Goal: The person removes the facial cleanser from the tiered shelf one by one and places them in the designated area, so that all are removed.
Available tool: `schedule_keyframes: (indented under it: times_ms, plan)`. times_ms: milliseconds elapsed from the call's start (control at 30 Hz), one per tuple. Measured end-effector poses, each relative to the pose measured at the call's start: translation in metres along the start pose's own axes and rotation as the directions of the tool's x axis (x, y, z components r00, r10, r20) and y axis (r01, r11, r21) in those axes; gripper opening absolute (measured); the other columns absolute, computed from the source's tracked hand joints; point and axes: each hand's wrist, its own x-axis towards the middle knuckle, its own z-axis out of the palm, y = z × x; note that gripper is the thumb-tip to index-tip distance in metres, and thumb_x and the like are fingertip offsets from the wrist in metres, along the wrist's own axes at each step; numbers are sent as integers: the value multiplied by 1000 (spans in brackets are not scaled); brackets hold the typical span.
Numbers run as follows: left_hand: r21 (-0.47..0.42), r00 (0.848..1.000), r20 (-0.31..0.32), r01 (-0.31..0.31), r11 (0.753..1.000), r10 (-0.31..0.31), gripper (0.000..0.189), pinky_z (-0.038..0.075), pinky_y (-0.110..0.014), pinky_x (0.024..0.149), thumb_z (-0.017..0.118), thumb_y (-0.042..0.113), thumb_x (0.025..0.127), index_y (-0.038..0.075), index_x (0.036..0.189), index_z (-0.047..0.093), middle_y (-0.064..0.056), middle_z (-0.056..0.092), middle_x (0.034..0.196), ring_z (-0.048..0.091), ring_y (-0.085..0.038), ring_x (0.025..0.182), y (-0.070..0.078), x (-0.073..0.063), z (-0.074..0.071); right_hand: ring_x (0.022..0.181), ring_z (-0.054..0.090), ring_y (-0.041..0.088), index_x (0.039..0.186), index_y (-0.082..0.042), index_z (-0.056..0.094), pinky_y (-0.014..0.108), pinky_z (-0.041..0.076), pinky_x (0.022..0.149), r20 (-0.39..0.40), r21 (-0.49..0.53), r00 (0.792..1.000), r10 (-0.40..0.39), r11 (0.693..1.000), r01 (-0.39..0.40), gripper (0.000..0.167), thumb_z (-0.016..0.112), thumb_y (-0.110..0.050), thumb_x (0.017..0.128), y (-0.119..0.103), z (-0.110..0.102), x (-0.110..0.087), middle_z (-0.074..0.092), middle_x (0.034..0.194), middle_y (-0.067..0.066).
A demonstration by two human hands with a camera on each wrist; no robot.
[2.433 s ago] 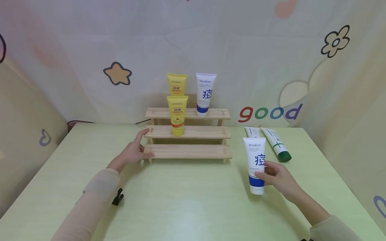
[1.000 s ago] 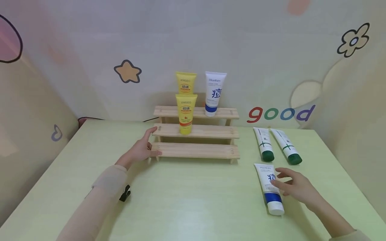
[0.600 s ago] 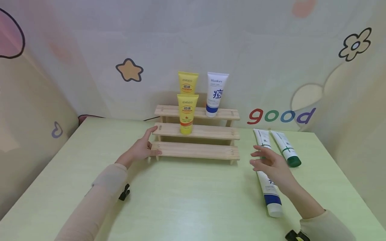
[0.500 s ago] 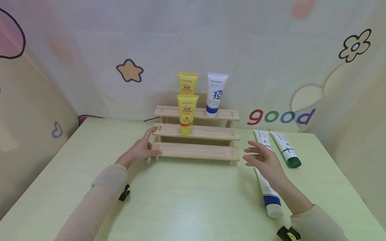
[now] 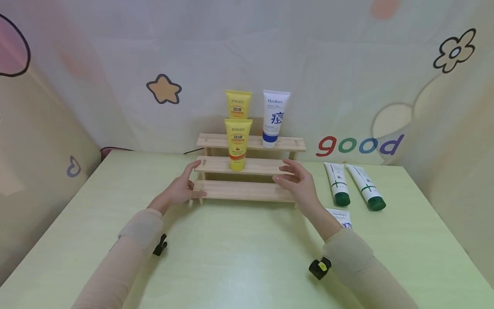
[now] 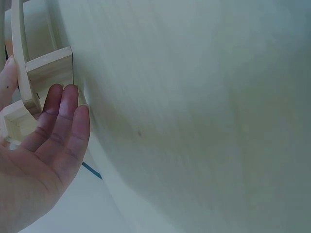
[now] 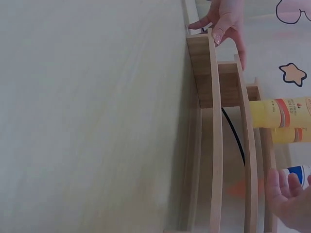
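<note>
In the head view my left hand (image 5: 179, 189) holds the left end of a three-tier wooden display rack (image 5: 239, 187), thumb on the bottom tier and forefinger at the middle one. My right hand (image 5: 299, 182), fingers loosely bent with nothing in them, is at the rack's right end; whether it touches the wood I cannot tell. One yellow tube (image 5: 237, 143) stands on the middle tier, with another yellow tube (image 5: 238, 103) behind it. On the top tier stands a white-and-blue tube (image 5: 275, 118). A second white-and-blue tube (image 5: 339, 218) lies on the table, partly hidden by my right forearm.
Two white tubes with green caps, a left one (image 5: 338, 184) and a right one (image 5: 366, 187), lie on the table (image 5: 231, 257) right of the rack. A printed cloth backdrop (image 5: 328, 77) hangs behind. Black straps or clips show by both wrists.
My right hand has laid the white-and-blue tube on the table, let go of it and moved left to the rack's right end. My left hand has stayed at the rack.
</note>
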Motion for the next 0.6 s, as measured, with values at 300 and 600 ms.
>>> schedule_keyframes:
  times_ms: [300,600]
  plan:
    - [-30,1000,0,11,999,-11,95,39,-28,49,71,15,80,33,145,3,-5,44,63,40,-16,52,-2,3,-1,108,53,21,136,-15,42,30,46,86,41,12,999,-14,1000,14,60,68,-13,83,-15,33,29,47,129,12]
    - [-49,1000,2,15,999,-14,95,40,-28,48,71,14,80,33,145,3,-2,37,59,39,-15,50,-3,2,1,113,49,24,133,-17,45,42,44,86,78,15,996,-32,999,31,57,69,-12,82,-18,59,47,49,127,8]
